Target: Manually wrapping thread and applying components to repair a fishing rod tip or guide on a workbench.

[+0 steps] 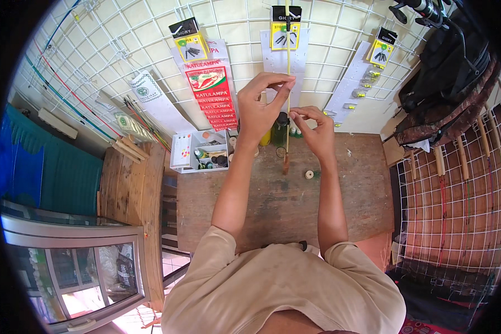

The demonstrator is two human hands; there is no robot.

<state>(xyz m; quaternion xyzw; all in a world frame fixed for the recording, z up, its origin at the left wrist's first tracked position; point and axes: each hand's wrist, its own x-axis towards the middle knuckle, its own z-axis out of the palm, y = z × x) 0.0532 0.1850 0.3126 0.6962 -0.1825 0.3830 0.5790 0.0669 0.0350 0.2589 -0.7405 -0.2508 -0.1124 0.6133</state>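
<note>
Pinching a thin yellow rod [288, 55] with the left hand [260, 100]. Can't tell, tbh, on grip for the right hand [317, 125] just below. Got a spool [309, 174] on the table [234, 200].

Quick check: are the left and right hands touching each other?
Apart. The head view shows a clear gap: left hand higher in the picture, right hand lower.
</note>
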